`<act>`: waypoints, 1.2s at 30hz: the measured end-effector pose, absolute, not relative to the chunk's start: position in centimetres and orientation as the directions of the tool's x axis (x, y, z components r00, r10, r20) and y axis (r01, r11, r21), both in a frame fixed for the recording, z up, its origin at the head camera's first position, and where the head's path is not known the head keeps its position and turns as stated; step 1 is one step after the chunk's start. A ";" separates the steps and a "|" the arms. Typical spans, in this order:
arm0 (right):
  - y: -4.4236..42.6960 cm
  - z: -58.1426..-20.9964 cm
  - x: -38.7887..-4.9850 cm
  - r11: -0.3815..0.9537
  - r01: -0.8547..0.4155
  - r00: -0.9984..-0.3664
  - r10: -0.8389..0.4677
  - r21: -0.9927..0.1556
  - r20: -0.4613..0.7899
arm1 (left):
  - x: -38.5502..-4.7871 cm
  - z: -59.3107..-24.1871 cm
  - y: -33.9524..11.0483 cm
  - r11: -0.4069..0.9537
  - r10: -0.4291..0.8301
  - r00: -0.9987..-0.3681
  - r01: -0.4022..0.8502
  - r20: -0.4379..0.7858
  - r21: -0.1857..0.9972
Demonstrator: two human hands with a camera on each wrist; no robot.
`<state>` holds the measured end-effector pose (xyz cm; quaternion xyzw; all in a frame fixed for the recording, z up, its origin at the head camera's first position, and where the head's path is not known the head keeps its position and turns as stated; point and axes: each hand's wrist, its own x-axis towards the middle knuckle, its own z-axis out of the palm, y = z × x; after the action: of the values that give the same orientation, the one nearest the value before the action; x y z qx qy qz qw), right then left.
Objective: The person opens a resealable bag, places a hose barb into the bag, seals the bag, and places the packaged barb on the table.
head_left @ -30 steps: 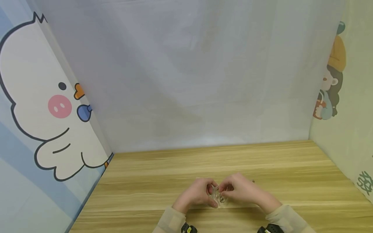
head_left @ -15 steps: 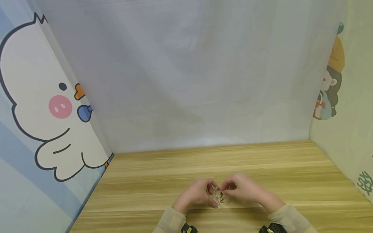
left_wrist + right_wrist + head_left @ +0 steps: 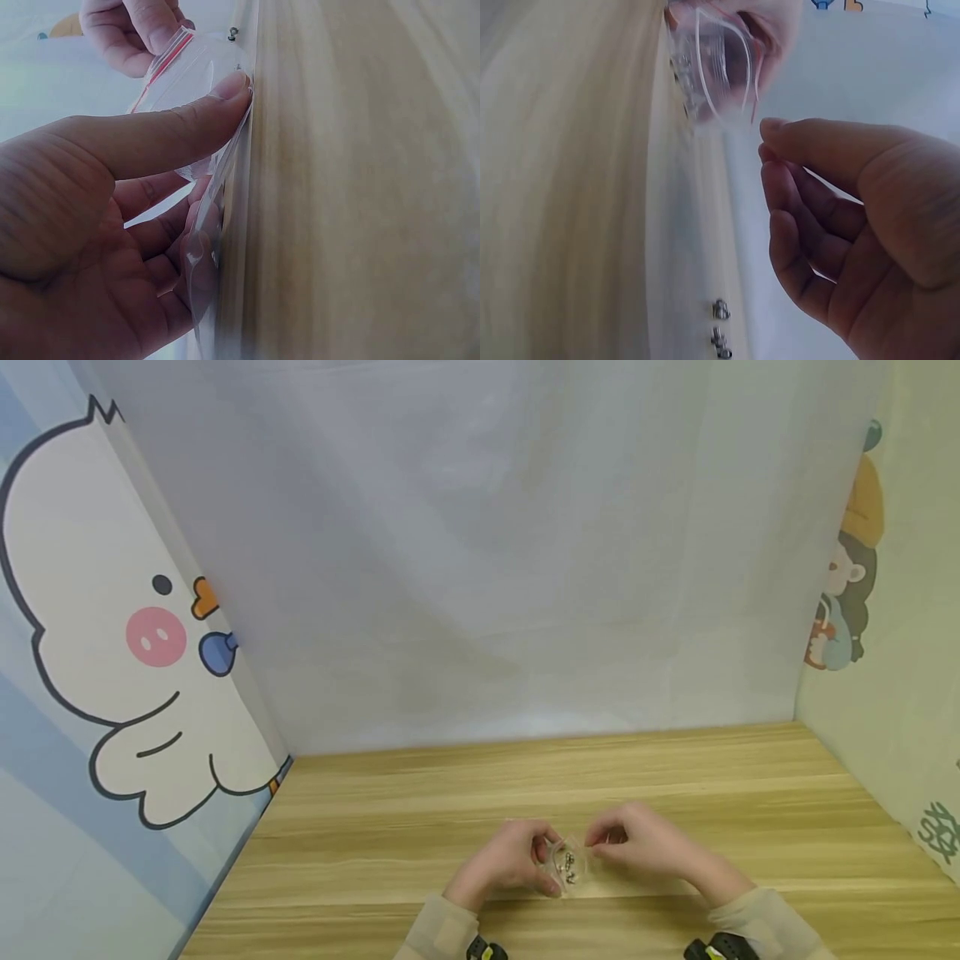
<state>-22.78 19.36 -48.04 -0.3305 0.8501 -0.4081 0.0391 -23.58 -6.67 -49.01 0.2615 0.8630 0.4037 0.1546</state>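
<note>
Between the thumb and fingers of the left hand [image 3: 504, 864] a clear bag [image 3: 199, 69] is clamped at the table [image 3: 360, 835], its red-edged mouth parted. By that mouth the right hand [image 3: 651, 845] is held, fingers curled and tips close to the thumb — whether the bag's edge is pinched cannot be told. Small metal parts [image 3: 568, 865] are seen through the bag; two loose pieces [image 3: 721, 309] are seen near the right hand — on the table.

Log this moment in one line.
left hand: holds clear bag | metal parts: seemingly inside bag | right hand: near bag's mouth, contact unclear | loose metal parts: on table
</note>
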 end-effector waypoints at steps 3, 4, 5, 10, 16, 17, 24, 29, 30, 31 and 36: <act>20.4 -47.9 -22.9 0.460 -0.491 -0.805 -0.565 -0.740 0.182 | -23.6 -49.2 -6.7 0.534 0.574 -0.817 0.322 -0.055 0.782; 20.8 -47.8 -23.0 0.466 -0.479 -0.814 -0.553 -0.744 0.178 | -23.6 -49.2 -6.6 0.533 0.574 -0.817 0.321 -0.055 0.783; 21.3 -47.8 -23.2 0.471 -0.468 -0.822 -0.542 -0.748 0.173 | -23.6 -49.2 -6.6 0.530 0.573 -0.818 0.320 -0.054 0.785; 23.2 -48.0 -23.9 0.510 -0.413 -0.863 -0.483 -0.754 0.146 | -23.6 -49.2 -6.6 0.528 0.572 -0.819 0.316 -0.055 0.788; 25.1 -48.6 -24.4 0.562 -0.357 -0.903 -0.413 -0.746 0.121 | -23.6 -49.1 -6.6 0.539 0.574 -0.817 0.325 -0.057 0.777; 25.3 -48.7 -24.5 0.570 -0.353 -0.907 -0.404 -0.742 0.121 | -23.6 -49.2 -6.6 0.539 0.575 -0.816 0.326 -0.057 0.776; 26.9 -49.3 -24.8 0.624 -0.342 -0.923 -0.362 -0.703 0.128 | -23.5 -49.3 -6.6 0.535 0.571 -0.819 0.317 -0.058 0.783; 27.6 -49.6 -25.0 0.622 -0.320 -0.923 -0.374 -0.715 0.088 | -23.5 -49.2 -6.6 0.525 0.570 -0.819 0.309 -0.058 0.793; 27.7 -49.7 -25.0 0.620 -0.310 -0.924 -0.376 -0.721 0.074 | -23.4 -49.2 -6.6 0.527 0.570 -0.819 0.310 -0.059 0.791; 27.8 -49.7 -25.0 0.613 -0.304 -0.922 -0.383 -0.729 0.063 | -23.5 -49.2 -6.6 0.528 0.570 -0.820 0.310 -0.059 0.791; 28.1 -49.9 -24.9 0.580 -0.299 -0.907 -0.419 -0.758 0.038 | -23.5 -49.3 -6.6 0.538 0.569 -0.820 0.312 -0.065 0.783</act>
<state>-24.91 28.10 -49.89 -0.2025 0.8858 -0.4112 0.0728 -23.46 -6.58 -49.26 0.2553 0.8627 0.4070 0.1581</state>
